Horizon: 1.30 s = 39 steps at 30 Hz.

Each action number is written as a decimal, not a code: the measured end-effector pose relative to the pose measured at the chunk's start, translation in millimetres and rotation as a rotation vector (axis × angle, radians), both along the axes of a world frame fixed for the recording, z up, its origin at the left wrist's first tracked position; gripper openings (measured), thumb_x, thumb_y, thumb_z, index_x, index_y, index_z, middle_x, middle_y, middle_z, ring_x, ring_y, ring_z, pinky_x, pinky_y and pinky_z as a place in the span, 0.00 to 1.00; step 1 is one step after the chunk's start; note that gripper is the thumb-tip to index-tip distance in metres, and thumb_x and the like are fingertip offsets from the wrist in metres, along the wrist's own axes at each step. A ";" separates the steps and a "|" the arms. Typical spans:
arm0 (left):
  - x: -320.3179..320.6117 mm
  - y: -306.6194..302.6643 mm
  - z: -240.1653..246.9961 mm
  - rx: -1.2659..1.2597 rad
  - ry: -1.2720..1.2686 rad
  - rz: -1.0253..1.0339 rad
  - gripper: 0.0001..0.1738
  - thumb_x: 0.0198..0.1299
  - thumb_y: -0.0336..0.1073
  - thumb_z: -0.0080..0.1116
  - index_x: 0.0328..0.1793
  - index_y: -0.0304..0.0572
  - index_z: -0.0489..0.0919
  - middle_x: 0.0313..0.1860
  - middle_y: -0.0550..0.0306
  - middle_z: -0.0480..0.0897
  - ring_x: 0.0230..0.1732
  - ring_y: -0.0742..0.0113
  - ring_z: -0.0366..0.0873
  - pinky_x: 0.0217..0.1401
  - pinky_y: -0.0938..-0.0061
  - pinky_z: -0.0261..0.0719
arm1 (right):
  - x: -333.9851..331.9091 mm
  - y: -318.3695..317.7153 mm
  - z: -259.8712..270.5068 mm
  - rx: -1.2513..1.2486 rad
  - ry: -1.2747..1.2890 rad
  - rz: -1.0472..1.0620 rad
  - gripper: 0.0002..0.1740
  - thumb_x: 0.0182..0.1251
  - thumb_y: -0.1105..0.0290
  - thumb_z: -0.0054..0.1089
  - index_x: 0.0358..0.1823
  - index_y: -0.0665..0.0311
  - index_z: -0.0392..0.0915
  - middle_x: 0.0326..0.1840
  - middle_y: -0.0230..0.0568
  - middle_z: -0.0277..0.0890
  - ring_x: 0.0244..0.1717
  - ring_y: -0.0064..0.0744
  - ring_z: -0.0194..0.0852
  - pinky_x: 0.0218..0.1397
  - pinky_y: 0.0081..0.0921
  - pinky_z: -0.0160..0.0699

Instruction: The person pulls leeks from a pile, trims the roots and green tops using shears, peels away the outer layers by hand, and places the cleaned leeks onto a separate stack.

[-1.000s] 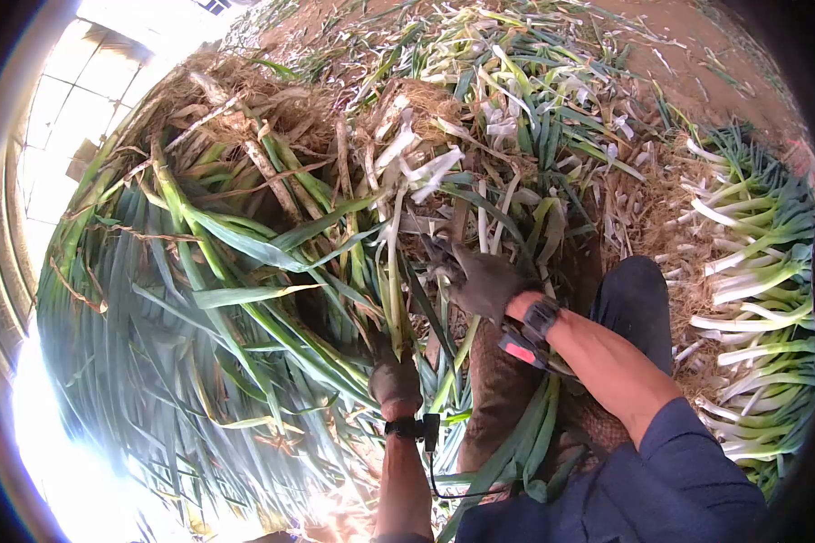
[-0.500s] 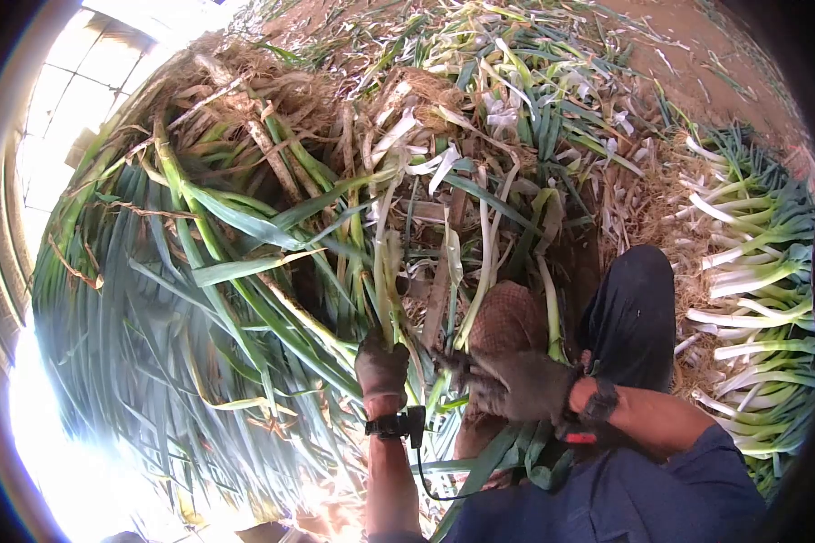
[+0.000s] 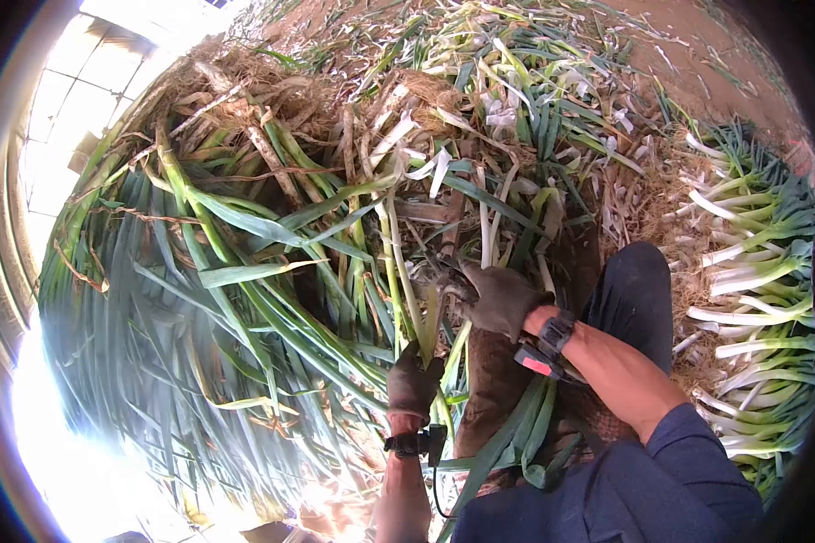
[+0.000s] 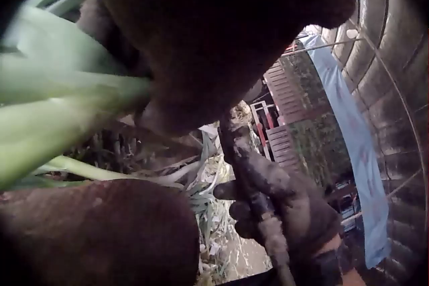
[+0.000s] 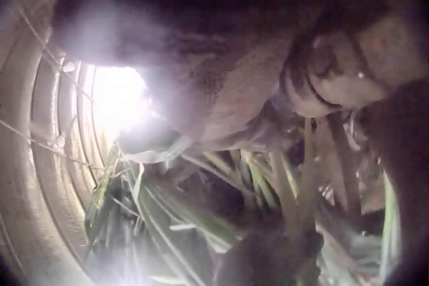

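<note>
My gloved left hand (image 3: 414, 385) grips a leek (image 3: 411, 303) low on its stalk, with the pale stalk rising from the fist in the head view. In the left wrist view the green leek (image 4: 60, 128) runs out of the dark glove at the left. Just right of the stalk, my gloved right hand (image 3: 498, 299) has its fingers curled round a slim dark rod-like tool (image 4: 258, 199), best seen in the left wrist view. Its tip comes close to the leek. Glare and blur hide most of the grip in the right wrist view.
A large heap of unpeeled leeks (image 3: 136, 299) with brown roots lies to the left. White-stalked leeks (image 3: 743, 281) form a row at the right. Stripped leaves (image 3: 516, 90) are piled ahead. The person's knee (image 3: 638, 285) stands beside the right forearm.
The right hand drew down toward the body half a second ago and is now back up beside the stalk. The left hand has shifted slightly right with the leek.
</note>
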State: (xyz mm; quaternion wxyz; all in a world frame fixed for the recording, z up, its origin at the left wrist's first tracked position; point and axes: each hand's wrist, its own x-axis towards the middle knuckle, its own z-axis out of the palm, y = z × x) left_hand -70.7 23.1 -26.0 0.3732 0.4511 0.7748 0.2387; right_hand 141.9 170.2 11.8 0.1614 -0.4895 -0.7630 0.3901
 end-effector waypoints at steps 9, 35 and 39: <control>13.2 -5.9 12.7 0.069 0.156 0.000 0.22 0.51 0.45 0.68 0.52 0.43 0.85 0.38 0.44 0.87 0.41 0.45 0.86 0.47 0.59 0.82 | 1.0 -42.2 14.4 -0.168 -0.009 0.097 0.43 0.62 0.55 0.63 0.76 0.64 0.58 0.46 0.61 0.81 0.48 0.60 0.81 0.51 0.50 0.79; 20.3 -20.4 25.8 -0.061 0.243 -0.039 0.29 0.53 0.51 0.66 0.58 0.42 0.84 0.42 0.44 0.87 0.44 0.46 0.86 0.49 0.58 0.83 | 19.7 -47.9 19.0 -0.317 0.014 0.230 0.34 0.65 0.54 0.62 0.68 0.59 0.65 0.43 0.62 0.81 0.46 0.63 0.82 0.49 0.53 0.79; 17.1 -25.2 18.7 -0.082 0.205 -0.026 0.28 0.53 0.50 0.66 0.57 0.42 0.84 0.43 0.44 0.87 0.45 0.47 0.87 0.49 0.60 0.83 | 23.9 -59.6 29.3 -0.285 0.027 0.225 0.34 0.64 0.57 0.64 0.69 0.59 0.63 0.43 0.61 0.81 0.46 0.61 0.82 0.48 0.51 0.79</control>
